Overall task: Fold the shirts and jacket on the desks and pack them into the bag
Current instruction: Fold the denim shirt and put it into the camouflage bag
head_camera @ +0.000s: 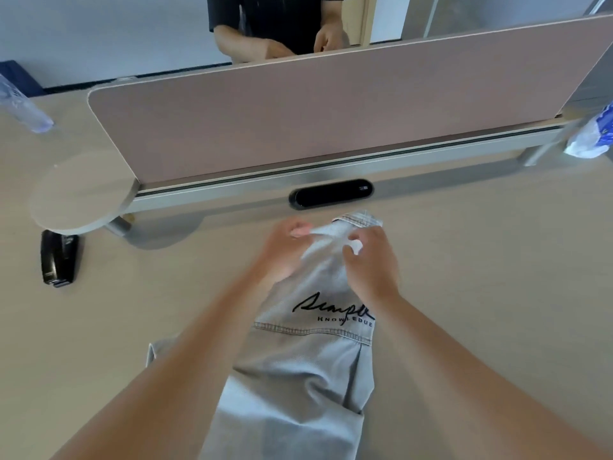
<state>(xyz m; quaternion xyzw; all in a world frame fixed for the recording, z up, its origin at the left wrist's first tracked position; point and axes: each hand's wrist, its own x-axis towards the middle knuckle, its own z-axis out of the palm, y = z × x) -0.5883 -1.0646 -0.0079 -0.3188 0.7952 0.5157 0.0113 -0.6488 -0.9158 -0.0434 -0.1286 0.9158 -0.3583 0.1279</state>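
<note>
Folding underway: left hand [285, 250] and right hand [371, 260] both pinch the denim jacket [308, 366] collar end; next, square it flat.

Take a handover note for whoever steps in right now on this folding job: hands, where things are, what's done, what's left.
Left hand and right hand: both pinch the far end of the jacket.
Jacket: lies on the desk as a narrow strip, lettering up, running from the near edge toward the divider.
Done: the jacket seems folded lengthwise.
Left: fold it shorter and pack it; nothing else of the job is clearly in view.
</note>
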